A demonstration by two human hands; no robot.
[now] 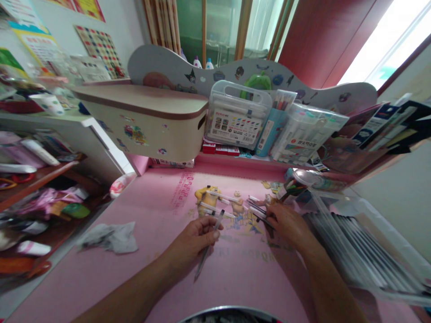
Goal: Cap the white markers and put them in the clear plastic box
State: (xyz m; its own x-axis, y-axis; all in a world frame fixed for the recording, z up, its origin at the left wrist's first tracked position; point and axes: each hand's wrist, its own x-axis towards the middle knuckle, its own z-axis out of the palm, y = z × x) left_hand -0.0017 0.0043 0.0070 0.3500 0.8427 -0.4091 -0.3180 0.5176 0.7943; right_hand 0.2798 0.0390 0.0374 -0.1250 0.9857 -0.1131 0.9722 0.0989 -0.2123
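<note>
1. Two bare hands work low over a pink counter (pixel 151 273) with cartoon figures printed at its middle.
2. The left hand (pixel 197 237) is closed, thumb and fingers pinching a slim grey pen (pixel 208 249) near its upper end. The pen slants down toward the person (whether its lower tip touches the counter I cannot tell).
3. The right hand (pixel 291 226) has its fingers curled together on a bundle of pens (pixel 257 207), whose ends stick out to the left of the fingertips.
4. Several loose white markers (pixel 218 197) lie flat on the counter, just beyond the left hand and near the bundle.
5. A crumpled grey cloth (pixel 109 237) lies well to the left of the left hand.
6. At the back, a clear marker case (pixel 235 112) stands beside a cream lidded box (pixel 144 121).
7. A clear tray (pixel 357 251) of long thin items sits just right of the right hand.
</note>
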